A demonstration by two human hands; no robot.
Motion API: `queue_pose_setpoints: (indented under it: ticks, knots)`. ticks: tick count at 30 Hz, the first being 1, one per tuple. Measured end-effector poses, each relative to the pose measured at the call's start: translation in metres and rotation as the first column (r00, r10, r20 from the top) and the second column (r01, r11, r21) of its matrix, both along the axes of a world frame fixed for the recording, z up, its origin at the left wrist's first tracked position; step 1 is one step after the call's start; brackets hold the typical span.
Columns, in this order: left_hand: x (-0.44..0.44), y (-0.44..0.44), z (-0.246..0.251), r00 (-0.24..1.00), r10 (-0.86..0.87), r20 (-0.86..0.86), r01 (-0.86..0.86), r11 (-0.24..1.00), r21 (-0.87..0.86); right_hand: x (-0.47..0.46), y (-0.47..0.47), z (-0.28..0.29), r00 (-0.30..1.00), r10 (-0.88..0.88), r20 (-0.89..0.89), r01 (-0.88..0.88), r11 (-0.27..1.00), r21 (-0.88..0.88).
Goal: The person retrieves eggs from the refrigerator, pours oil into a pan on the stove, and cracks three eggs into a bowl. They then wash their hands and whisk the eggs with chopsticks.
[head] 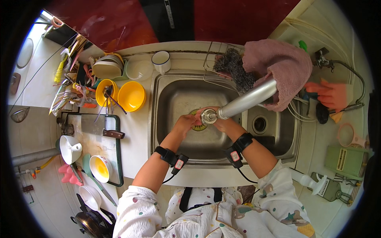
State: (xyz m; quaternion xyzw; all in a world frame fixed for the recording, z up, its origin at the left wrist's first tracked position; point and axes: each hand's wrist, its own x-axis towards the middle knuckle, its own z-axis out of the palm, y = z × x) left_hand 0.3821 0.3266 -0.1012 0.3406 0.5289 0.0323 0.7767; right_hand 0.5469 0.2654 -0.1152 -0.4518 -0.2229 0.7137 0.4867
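Note:
Both of my hands are low in the large bowl of the stainless steel sink (178, 148), under the spout end of a thick metal faucet (250, 98). My left hand (189, 122) is left of the spout tip, over the green drain strainer (198, 127). My right hand (221, 122) is just right of it, partly hidden by the spout. The fingers of both hands are largely covered, so whether they hold anything cannot be told. A pink towel (293, 71) drapes over the faucet's upper part. Dark steel-wool scourers (235, 67) lie in a wire rack at the sink's back edge.
Left of the sink are yellow bowls (132, 96), one with spoons, and a cutting board (114, 157) bearing a cleaver (93, 124) and a bowl of beaten egg (101, 169). A white enamel mug (161, 62) stands behind. Orange rubber gloves (330, 93) lie at right.

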Motion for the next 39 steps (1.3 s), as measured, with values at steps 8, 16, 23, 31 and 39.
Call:
queue_pose_setpoints:
  ticks: [8, 16, 23, 31, 39]
  knots:
    - [0.002, -0.002, -0.023, 0.992, -0.023, 0.125, 0.017, 0.999, 0.05, 0.005, -0.002, -0.02, 0.995, -0.103, -0.008, 0.103, 0.995, 0.009]
    - [-0.004, 0.065, 0.003, 0.914, 0.389, 0.112, -0.378, 0.72, 0.582, 0.008, -0.01, -0.013, 0.956, -0.029, 0.291, 0.056, 0.995, -0.085]
    - [0.011, 0.119, 0.021, 0.789, 0.514, 0.338, -0.613, 0.615, 0.496, 0.004, -0.024, -0.003, 0.954, -0.081, 0.288, 0.092, 0.995, -0.027]
    - [0.018, 0.145, 0.004, 0.929, 0.325, 0.178, -0.364, 0.709, 0.604, 0.012, -0.025, -0.007, 0.962, -0.033, 0.271, 0.028, 0.999, 0.021]
    - [0.035, 0.135, 0.005, 0.939, 0.293, 0.179, -0.341, 0.742, 0.578, 0.009, -0.022, -0.02, 0.982, -0.073, 0.172, 0.069, 0.997, 0.029]
